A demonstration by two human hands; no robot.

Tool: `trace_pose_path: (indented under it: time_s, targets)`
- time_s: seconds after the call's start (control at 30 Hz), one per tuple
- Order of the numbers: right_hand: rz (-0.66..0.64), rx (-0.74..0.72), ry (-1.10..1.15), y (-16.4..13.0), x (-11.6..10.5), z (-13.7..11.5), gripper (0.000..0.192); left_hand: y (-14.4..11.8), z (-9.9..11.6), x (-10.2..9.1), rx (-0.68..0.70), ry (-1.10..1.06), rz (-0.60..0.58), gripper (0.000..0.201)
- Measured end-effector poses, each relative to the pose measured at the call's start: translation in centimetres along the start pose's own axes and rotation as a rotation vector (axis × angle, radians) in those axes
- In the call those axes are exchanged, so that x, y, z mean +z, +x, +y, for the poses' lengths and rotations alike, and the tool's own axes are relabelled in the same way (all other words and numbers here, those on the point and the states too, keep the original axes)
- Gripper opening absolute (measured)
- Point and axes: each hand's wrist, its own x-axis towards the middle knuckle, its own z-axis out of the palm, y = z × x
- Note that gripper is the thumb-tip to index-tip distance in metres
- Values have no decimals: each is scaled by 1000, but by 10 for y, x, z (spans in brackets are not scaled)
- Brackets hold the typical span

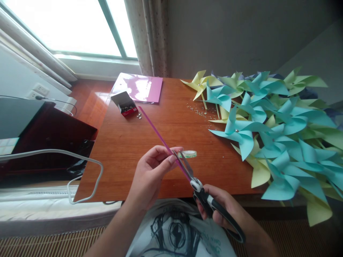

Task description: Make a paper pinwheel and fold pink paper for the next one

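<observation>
So the left hand [152, 171] comes up from the near edge of the table [139, 142], wrist bent back a bit, fingers curled in and pinching a long thin pink paper strip [158, 134] between thumb and fingertips. The strip runs diagonally away from that pinch toward the far left corner. The right hand [227, 210] sits lower, just off the near edge, fingers wrapped through the black handles of the scissors [198, 187], with the blades pointing up-left and slightly parted around the strip right next to the left fingertips. A roll of clear tape [189, 154] lies on the wood just behind the blades. A small box of pins [125, 103] and a pink folder [139, 87] sit by the far left corner, and a heap of paper pinwheels [281, 132] covers the right side.
</observation>
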Motion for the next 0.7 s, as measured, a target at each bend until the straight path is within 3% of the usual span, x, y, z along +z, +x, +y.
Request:
trace_pose_path:
  time_s: [0.7]
  targets:
    - [88, -37, 129, 6, 24, -1, 67, -7, -11, 3, 36, 113, -28, 9]
